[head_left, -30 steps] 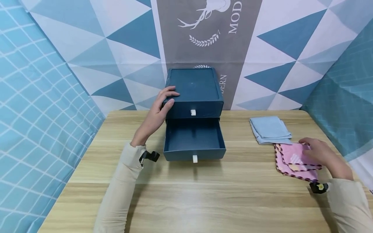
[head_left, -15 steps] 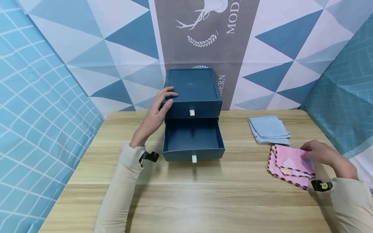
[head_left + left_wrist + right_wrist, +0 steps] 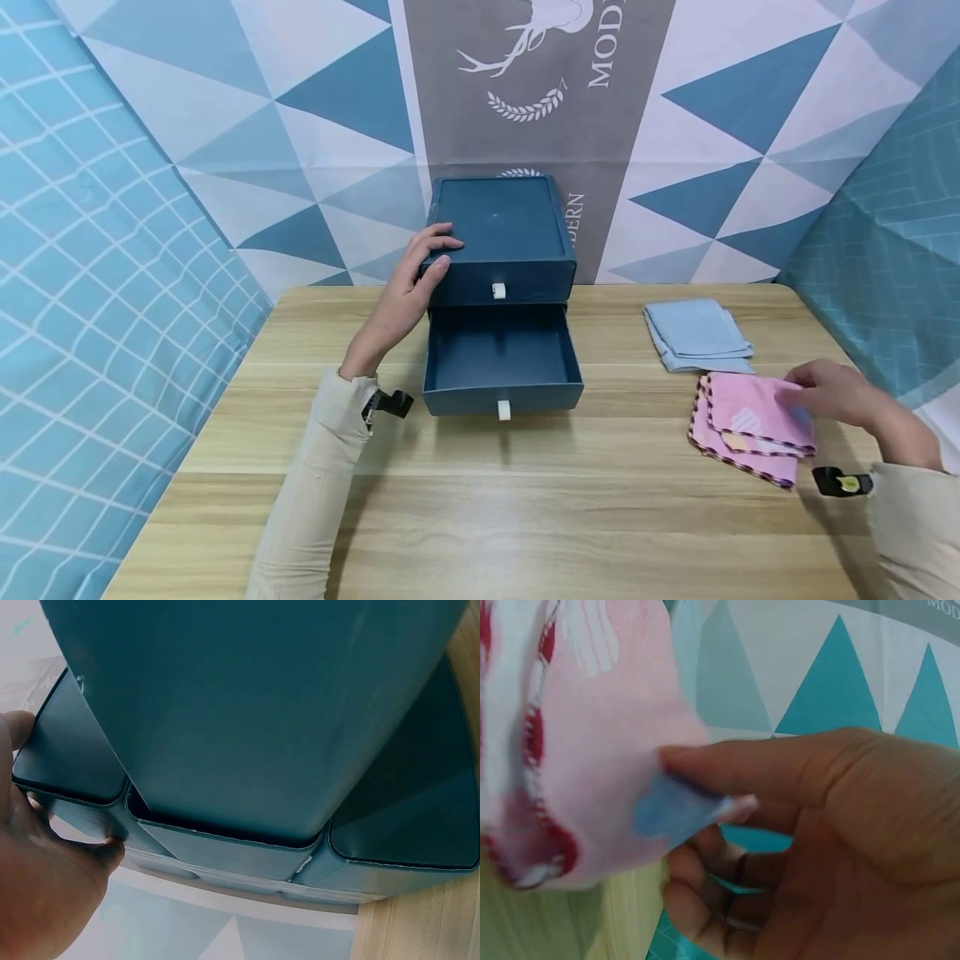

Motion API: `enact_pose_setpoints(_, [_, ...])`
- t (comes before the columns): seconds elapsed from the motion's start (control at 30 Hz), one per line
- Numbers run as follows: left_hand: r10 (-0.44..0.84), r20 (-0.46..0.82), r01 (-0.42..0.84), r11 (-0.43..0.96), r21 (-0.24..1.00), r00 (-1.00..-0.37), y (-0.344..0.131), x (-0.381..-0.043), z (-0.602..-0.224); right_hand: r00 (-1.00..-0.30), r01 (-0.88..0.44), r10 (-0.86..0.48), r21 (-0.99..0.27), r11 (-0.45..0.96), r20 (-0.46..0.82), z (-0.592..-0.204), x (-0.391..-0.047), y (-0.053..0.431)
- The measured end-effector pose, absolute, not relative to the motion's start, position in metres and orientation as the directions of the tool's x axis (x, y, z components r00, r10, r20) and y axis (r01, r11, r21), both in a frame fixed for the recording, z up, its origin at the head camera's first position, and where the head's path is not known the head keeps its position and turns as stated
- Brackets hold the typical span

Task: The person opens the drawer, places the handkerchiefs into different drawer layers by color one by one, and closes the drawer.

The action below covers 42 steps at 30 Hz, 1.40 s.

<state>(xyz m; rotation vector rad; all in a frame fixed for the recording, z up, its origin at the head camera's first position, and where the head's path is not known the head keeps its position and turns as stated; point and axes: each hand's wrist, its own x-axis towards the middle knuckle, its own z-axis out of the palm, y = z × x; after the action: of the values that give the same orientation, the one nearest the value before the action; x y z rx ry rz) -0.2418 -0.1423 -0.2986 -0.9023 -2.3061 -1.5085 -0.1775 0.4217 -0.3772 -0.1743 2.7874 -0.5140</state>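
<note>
A dark blue two-drawer box (image 3: 495, 218) stands at the back of the table, its lower drawer (image 3: 501, 358) pulled out with nothing in it. My left hand (image 3: 397, 300) rests on the box's upper left edge, some fingers on top and others down the side in the left wrist view. To the right, a folded pink towel (image 3: 753, 408) with a dark patterned border lies on the table. My right hand (image 3: 840, 398) pinches its right edge between thumb and fingers; the right wrist view shows a blue patch (image 3: 679, 810) there.
A folded light blue cloth (image 3: 697, 333) lies just behind the pink towel. Patterned cloth (image 3: 345, 108) hangs behind the table (image 3: 465, 517) and along both sides. The lower drawer's white pull tab (image 3: 504, 410) sticks out forward.
The pink towel has shifted slightly left and toward the front, away from the light blue cloth, with my right hand on it. My left hand and the drawer box stay put.
</note>
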Motion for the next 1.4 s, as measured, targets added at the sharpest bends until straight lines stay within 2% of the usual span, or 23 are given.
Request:
enact_pose_setpoints(0.13, [0.363,0.509,0.611,0.276,0.742,-0.781,-0.142,-0.242,-0.299,-0.967,-0.141,-0.212,-0.394,0.908,-0.142,-0.377,-0.178,0.414])
enact_pose_setpoints(0.43, [0.359,0.506,0.608,0.283,0.742,-0.784,-0.142,-0.242,-0.299,-0.972,-0.193,-0.233,-0.439,0.877,-0.038,-0.373,-0.175,0.4])
enact_pose_setpoints(0.7, [0.353,0.508,0.607,0.284,0.742,-0.786,-0.141,-0.242,-0.299,-0.962,-0.274,-0.247,-0.369,0.888,0.12,-0.366,-0.172,0.392])
enact_pose_setpoints(0.93, [0.35,0.508,0.607,0.287,0.741,-0.787,-0.141,-0.242,-0.299,-0.953,-0.294,-0.246,-0.338,0.894,0.178,-0.358,-0.168,0.384])
enact_pose_setpoints(1.4, [0.35,0.508,0.605,0.279,0.745,-0.787,-0.141,-0.242,-0.299,-0.937,-0.329,-0.272,-0.295,0.897,0.218,-0.341,-0.156,0.366])
